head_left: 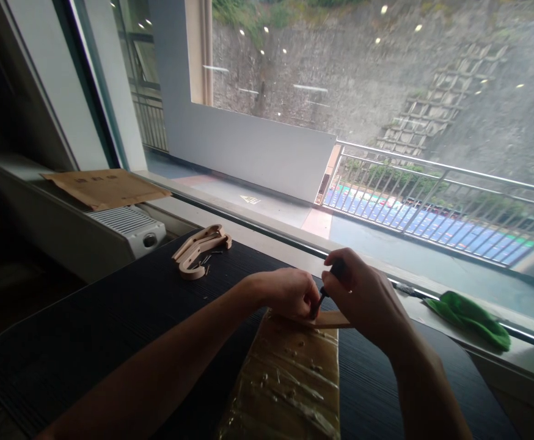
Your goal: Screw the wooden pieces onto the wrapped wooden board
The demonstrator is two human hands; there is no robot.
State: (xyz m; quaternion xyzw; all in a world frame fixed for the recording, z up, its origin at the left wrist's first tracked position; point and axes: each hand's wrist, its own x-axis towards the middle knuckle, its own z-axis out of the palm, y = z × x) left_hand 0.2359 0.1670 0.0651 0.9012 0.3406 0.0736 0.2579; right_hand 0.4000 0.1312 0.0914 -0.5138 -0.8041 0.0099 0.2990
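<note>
Your worktop (111, 311) carries a tape-wrapped block (294, 382), its near end cut off by the frame. Your right hand (368, 296) grips a screwdriver; your left hand (294, 292) is bunched at its tip, though I cannot tell whether those fingers are closed on anything. The wooden strip (333, 319) lies across the block's far end, under your hands. It could skid or tilt if pressed off-centre, since the wrapping looks slick and wrinkled. The screwdriver (338, 269) leans, so a slip could drive its tip into your left fingers, which sit right beside it. Those fingers hide the tip and any screw there, and the strip's left end. Beyond, near the curved wooden pieces (192, 274), the loose screws (206, 259) are too small to count surely.
</note>
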